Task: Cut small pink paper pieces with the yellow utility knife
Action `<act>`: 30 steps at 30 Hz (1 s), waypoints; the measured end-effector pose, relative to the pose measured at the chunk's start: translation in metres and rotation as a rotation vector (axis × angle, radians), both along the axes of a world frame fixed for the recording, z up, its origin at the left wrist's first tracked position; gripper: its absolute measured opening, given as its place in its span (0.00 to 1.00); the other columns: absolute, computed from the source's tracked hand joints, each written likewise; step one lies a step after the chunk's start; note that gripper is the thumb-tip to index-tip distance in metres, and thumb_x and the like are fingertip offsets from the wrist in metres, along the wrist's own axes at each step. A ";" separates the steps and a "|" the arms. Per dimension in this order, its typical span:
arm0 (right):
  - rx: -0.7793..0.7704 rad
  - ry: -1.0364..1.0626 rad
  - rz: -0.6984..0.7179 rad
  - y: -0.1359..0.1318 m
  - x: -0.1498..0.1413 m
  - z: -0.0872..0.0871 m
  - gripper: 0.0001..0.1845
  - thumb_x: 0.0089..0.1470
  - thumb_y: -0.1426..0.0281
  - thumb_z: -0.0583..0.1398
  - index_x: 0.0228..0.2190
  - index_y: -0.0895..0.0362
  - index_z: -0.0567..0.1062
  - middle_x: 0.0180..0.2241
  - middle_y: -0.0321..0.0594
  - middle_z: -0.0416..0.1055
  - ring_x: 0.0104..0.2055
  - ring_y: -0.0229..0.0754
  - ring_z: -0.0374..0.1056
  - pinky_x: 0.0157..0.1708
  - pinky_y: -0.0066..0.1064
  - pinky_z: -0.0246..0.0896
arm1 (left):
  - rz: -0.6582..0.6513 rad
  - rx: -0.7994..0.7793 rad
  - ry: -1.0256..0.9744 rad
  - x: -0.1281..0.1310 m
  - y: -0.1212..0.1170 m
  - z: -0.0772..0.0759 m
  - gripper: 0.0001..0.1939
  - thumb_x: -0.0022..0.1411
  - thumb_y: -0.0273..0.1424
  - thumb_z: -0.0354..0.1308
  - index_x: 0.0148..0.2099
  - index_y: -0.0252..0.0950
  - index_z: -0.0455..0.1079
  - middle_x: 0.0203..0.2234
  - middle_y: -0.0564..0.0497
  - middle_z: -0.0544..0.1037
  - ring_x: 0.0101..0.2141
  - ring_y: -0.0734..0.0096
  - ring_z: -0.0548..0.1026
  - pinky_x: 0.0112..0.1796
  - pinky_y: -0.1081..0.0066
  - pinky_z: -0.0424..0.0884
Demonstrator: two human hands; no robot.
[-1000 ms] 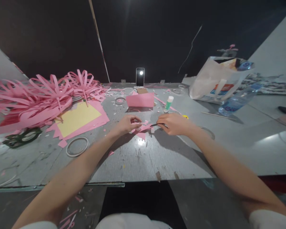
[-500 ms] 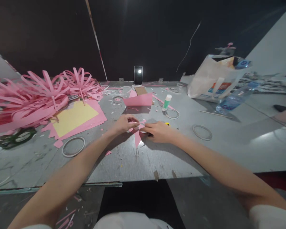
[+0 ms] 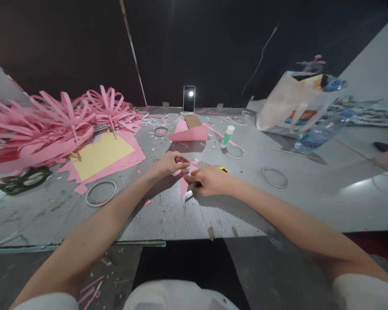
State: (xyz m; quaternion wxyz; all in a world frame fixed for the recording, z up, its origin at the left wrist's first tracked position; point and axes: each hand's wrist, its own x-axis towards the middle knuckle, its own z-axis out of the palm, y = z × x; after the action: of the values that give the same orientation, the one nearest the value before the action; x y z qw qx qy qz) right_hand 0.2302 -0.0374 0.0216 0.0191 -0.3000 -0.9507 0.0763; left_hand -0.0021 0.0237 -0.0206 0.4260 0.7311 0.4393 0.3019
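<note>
Pink pointed paper piece [image 3: 183,187] sits on the grey, scuffed flat-topped desk [image 3: 261,215], about mid-width, between both hands, one tip aimed at the near edge. Change over the last second: the right hand [image 3: 210,178] has moved left onto the piece, and the slim dark tool tip that stuck out of its fingers no longer shows. Read: work has gone from tool-at-paper to fingers-on-paper, so likely handling or adjusting the piece.

Grip: left hand [image 3: 173,163] has thumb and fingers pinched on the paper's left side, barely moved. A small white object [image 3: 185,170] is at those fingertips, too small to identify. Right fingertips touch the paper's right side; pressing or pinching, can't tell. A yellow-and-black tool end [image 3: 224,169] juts out behind that hand and has travelled with it, so probably palmed; the hold itself is hidden.

Outward: folded pink paper sheet [image 3: 188,134] beyond the hands, toward the far edge, with a white-capped green glue stick [image 3: 227,137] right of it. Thin pale ring [image 3: 101,193] lies left of the left forearm, toward the near edge. Yellow paper sheet [image 3: 103,156] tops a pink stack on the left, beside looped pink paper strips [image 3: 67,114]. Unchanged, all of it.
</note>
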 end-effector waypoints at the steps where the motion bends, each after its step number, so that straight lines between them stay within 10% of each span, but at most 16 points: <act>1: -0.015 0.015 0.016 -0.001 0.001 0.002 0.12 0.56 0.74 0.59 0.38 0.54 0.81 0.32 0.38 0.77 0.28 0.40 0.59 0.30 0.36 0.36 | -0.001 -0.003 -0.003 0.000 0.000 0.000 0.13 0.61 0.40 0.72 0.42 0.36 0.85 0.36 0.43 0.86 0.36 0.62 0.81 0.37 0.66 0.75; 7: -0.017 0.137 0.094 -0.003 0.016 0.007 0.04 0.52 0.72 0.60 0.28 0.55 0.76 0.30 0.37 0.74 0.29 0.38 0.61 0.31 0.34 0.41 | -0.006 -0.043 -0.001 0.001 -0.002 0.006 0.12 0.62 0.40 0.73 0.42 0.37 0.85 0.35 0.43 0.86 0.36 0.62 0.81 0.37 0.66 0.75; 16: 0.041 -0.009 0.016 0.001 0.013 0.001 0.22 0.55 0.73 0.58 0.49 0.53 0.84 0.29 0.39 0.78 0.26 0.41 0.62 0.31 0.35 0.39 | -0.022 -0.029 0.026 0.000 -0.002 0.007 0.11 0.64 0.38 0.70 0.44 0.36 0.85 0.34 0.42 0.85 0.35 0.62 0.81 0.39 0.64 0.75; 30: 0.064 -0.127 0.001 -0.005 0.002 0.003 0.25 0.55 0.70 0.59 0.52 0.55 0.84 0.25 0.40 0.75 0.24 0.42 0.58 0.31 0.36 0.37 | -0.008 -0.179 -0.045 0.001 0.003 0.002 0.20 0.57 0.44 0.77 0.44 0.34 0.85 0.33 0.42 0.85 0.31 0.62 0.81 0.29 0.68 0.74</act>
State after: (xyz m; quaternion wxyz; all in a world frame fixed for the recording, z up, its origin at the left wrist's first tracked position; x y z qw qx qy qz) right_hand 0.2317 -0.0419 0.0246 -0.0316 -0.3032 -0.9520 0.0270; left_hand -0.0011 0.0265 -0.0182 0.5005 0.6849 0.4520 0.2759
